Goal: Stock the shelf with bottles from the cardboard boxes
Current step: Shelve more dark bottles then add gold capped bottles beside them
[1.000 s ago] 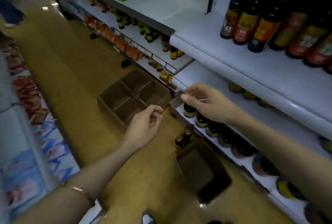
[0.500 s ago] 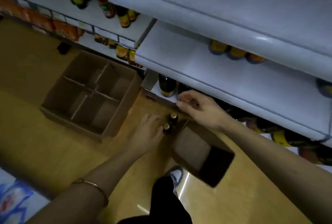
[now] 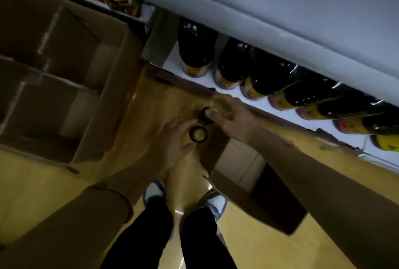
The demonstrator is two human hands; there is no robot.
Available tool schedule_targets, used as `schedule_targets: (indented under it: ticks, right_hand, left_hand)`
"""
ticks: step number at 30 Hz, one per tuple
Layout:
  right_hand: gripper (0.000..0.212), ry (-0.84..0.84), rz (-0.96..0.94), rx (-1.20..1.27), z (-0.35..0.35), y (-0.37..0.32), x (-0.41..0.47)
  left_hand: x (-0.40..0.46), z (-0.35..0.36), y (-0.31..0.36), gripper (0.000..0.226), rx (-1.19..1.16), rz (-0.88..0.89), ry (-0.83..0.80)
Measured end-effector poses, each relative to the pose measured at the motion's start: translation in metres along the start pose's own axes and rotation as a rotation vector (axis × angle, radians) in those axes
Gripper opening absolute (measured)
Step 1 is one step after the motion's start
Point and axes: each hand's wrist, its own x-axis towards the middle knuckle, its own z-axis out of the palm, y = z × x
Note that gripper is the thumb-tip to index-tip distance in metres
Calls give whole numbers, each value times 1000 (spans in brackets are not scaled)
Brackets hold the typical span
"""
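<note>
Two dark bottles (image 3: 200, 126) stand on the floor — likely heavy, slick glass, best gripped below the cap. Left hand (image 3: 172, 139) cups one neck loosely; right hand (image 3: 231, 115) fingers the other cap.

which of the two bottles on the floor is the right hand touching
The bottle farther from the person, nearer the shelf: the right hand rests its thumb on that cap. The nearer bottle sits by the left hand.

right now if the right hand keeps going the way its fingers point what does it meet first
Probably the farther bottle: the right hand is already at its cap. Whether it grips it isn't clear.
</note>
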Motion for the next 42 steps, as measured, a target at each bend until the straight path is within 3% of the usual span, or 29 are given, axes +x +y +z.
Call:
schedule_targets:
  ticks: [8,14,19,22,25,30,33,35,39,42]
  right_hand:
    - [71,6,13,-49,52,74,63]
    - [93,137,81,145,82,112,95]
    - [67,174,175,305,99,131,121]
    - [65,171,237,451,104,144,132]
    - [68,204,181,459,110,149,144]
    - [54,317,58,327,123,152,151]
    - [51,294,49,213,121,149,143]
    - [53,267,51,141,116,141,131]
    - [55,183,-63,106,94,107,84]
    - [47,173,-109,84,67,71,45]
  left_hand:
    - [55,72,-56,96,-104,-48,-94]
    - [80,110,-85,95,-147,-116,-117]
    - [92,136,-98,83,-189,-140,-21]
    - [99,143,-103,75,-331,-125,25]
    - [103,148,-102,72,-428,-87,66]
    - [104,156,-105,58,-397,-85,74]
    - [96,155,-104,57,-436,-88,115]
    - [91,145,-99,51,-479,-204,129]
    - [69,95,-90,75,-420,-339,11]
    - [39,43,-71,61,-406,-359,33]
